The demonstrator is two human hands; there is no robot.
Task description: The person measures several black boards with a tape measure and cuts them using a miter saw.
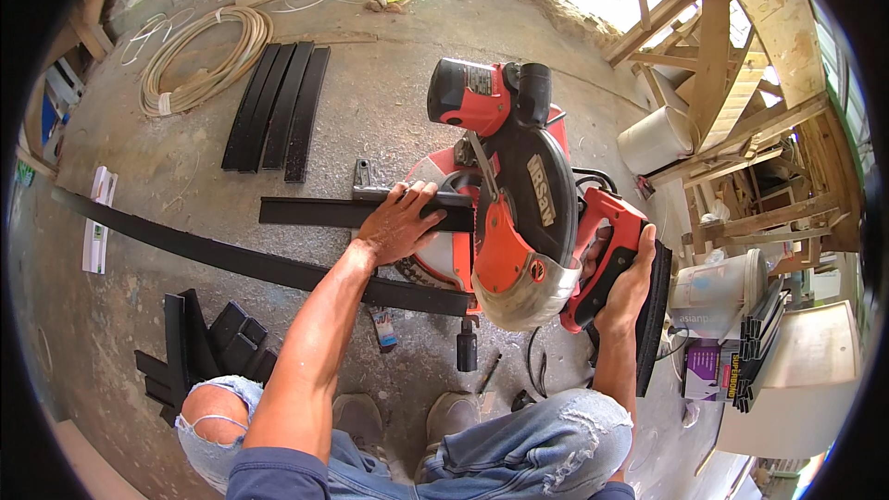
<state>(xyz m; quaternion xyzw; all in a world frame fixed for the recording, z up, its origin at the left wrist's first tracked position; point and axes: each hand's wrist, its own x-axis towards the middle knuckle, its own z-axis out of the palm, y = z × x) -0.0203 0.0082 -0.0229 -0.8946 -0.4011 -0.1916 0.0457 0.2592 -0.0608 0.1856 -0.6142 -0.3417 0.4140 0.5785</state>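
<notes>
A red and black miter saw (pixel 532 185) stands on the floor in front of me, with its head and blade guard at the right of its base. My right hand (pixel 630 289) is wrapped round the saw's handle (pixel 600 255). My left hand (pixel 400 220) grips a short black strip (pixel 310 213) and presses it on the saw's base by the fence (pixel 364 178). The strip's right end lies close to the blade guard. Nearer to me, a long black strip (pixel 231 257) runs from the far left to the saw's front edge, passing beyond my left forearm.
Several black strips (pixel 278 111) lie side by side beyond the saw. Short black offcuts (pixel 199 347) are heaped by my left knee. A coil of hose (pixel 208 60) lies at the far left. Buckets (pixel 718 287) and a wooden frame (pixel 741 148) stand at the right. Pale shavings cover the floor.
</notes>
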